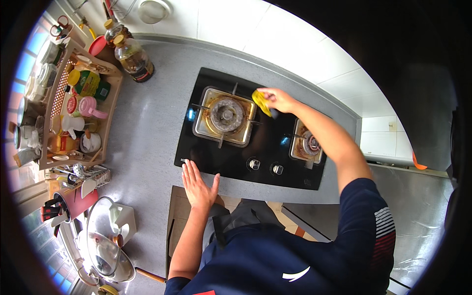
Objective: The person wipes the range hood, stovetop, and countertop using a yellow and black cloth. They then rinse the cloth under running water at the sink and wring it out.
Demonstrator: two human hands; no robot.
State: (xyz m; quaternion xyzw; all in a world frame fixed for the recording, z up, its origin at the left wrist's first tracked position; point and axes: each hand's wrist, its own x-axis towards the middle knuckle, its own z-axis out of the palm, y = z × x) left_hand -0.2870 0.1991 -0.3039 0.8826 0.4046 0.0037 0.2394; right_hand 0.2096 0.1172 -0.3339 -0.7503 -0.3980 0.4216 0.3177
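Observation:
A black glass gas cooktop (236,162) is set in the grey countertop before me. My right hand (279,99) is closed on a yellow cloth (261,102) at the cooktop's back, between the two burners. The left burner (226,115) sits on a square metal drip pan with brown stains and a pan support. My right forearm partly hides the right burner (309,143). At the front left corner, my left hand (199,186) holds nothing; its palm is down, the thumb is apart, and the fingertips reach the glass edge. Two control knobs (254,164) are near the front edge.
Two oil bottles (133,61) stand in the back left corner. A plastic rack (110,107) of seasoning jars lines the left side. Nearer me are a pink knife holder (78,202) and a pan with a glass lid (103,236). A dark range hood (398,55) hangs at upper right.

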